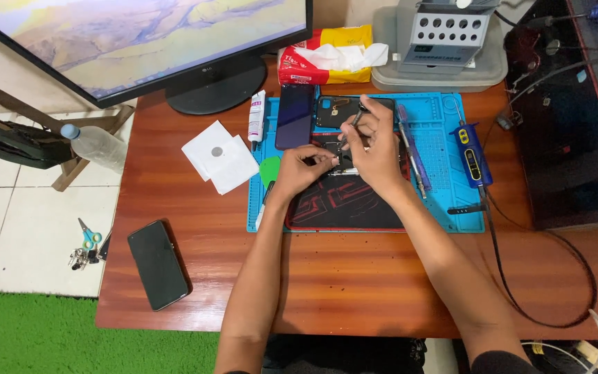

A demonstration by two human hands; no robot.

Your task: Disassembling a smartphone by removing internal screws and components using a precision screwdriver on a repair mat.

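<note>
Opened phone [333, 161], lying on black-and-red pad [344, 204] atop blue repair mat [451, 211], worktop [354, 277] centre. Left hand [299, 170]: grip pinched on phone's edge, steadying it. Right hand [375, 142]: grip closed on slim tool [356, 119], tip lowered into the phone. Best handled with a firm brace, light vertical pressure. Detached dark panel [294, 116] just beside.

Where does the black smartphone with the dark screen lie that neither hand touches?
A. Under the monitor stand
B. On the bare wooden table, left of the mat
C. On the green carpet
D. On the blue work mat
B: the black smartphone lies on the wooden table, left of the blue work mat, away from both hands.
</note>
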